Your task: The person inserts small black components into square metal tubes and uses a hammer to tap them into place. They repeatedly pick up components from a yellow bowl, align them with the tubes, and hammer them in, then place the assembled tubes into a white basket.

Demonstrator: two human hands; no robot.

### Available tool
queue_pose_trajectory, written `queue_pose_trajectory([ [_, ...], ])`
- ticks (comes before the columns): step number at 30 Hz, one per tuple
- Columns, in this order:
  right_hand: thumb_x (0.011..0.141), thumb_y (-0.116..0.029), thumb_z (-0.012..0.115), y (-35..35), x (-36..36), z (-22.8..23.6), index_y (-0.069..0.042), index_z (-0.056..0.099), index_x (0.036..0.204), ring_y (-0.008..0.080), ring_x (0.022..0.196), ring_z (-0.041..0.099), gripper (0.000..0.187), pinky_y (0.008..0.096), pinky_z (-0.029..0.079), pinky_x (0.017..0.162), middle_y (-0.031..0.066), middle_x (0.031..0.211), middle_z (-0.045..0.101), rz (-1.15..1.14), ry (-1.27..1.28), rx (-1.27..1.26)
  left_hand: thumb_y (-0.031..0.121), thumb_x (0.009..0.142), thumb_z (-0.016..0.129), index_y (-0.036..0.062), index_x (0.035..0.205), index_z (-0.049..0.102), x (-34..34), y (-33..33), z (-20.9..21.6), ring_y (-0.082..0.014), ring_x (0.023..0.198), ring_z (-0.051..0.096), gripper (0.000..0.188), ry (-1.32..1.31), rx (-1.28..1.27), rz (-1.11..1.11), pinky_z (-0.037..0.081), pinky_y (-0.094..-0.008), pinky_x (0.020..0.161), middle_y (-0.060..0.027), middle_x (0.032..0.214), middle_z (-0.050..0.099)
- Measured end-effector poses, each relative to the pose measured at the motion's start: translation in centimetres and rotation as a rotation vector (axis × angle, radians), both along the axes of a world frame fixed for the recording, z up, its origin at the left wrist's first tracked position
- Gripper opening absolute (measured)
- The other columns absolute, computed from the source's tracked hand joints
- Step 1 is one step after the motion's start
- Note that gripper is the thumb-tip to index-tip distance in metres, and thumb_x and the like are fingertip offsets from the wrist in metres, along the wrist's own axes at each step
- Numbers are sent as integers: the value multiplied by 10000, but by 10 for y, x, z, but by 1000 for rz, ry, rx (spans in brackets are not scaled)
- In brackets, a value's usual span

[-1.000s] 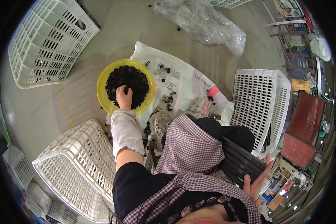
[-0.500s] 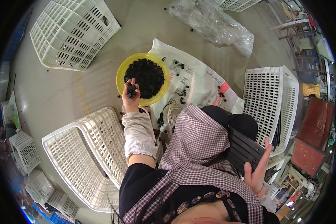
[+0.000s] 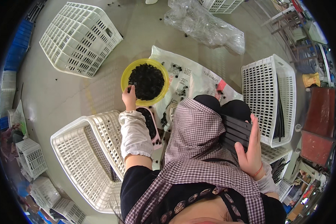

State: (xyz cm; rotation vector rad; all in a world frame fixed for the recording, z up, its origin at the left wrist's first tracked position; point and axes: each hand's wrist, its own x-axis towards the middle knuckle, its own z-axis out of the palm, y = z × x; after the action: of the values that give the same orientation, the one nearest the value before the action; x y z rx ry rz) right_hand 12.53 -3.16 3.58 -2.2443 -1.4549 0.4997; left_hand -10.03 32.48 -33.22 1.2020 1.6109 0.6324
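Note:
My left hand (image 3: 129,98) is at the near left rim of a yellow basin (image 3: 124,76), its fingers closed around small black parts that show at the fingertips. A heap of similar small black parts (image 3: 147,80) fills the basin. Across my lap lies a set of flat black strips (image 3: 235,131), side by side. My right hand (image 3: 249,151) rests against their right ends, fingers stretched out and thumb apart. Just below the basin, a pink tray (image 3: 155,138) with more black parts is partly covered by my left sleeve.
A printed white sack (image 3: 198,71) lies under the basin, with loose black parts scattered on it. White plastic crates stand at left (image 3: 89,160), far left (image 3: 78,41) and right (image 3: 259,99); the right one contains long black strips. Clear plastic wrap (image 3: 205,28) lies at the back.
My left hand has turned from palm-up with a clump of black parts to fingers closed at the basin's near left rim. My right hand has moved in against the strips.

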Motion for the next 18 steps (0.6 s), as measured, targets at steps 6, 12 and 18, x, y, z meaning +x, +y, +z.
queue_pose_trajectory([
  [6,855,-102,568,-1,-3,0,103,80,1455,467,1356,273,800,465,252,1116,313,1488,203,-5,18,47,370,911,635,79,1124,627,-19,-6,19,-142,651,559,360,-1080,-420,213,459,-199,465,-69,841,597],
  [12,853,-120,582,-8,-2,-4,103,85,1454,463,1353,283,812,454,277,1109,311,1489,205,-17,21,91,341,962,553,57,1162,593,-7,-19,47,-194,818,598,350,-1346,-429,306,532,-255,579,-96,852,600],
  [18,855,-177,606,-14,0,-6,104,113,1452,452,1351,298,824,429,309,1096,302,1486,226,-4,24,140,316,962,560,57,1126,601,-18,-8,33,-152,702,519,309,-1419,-559,143,422,-204,463,-64,828,545],
])
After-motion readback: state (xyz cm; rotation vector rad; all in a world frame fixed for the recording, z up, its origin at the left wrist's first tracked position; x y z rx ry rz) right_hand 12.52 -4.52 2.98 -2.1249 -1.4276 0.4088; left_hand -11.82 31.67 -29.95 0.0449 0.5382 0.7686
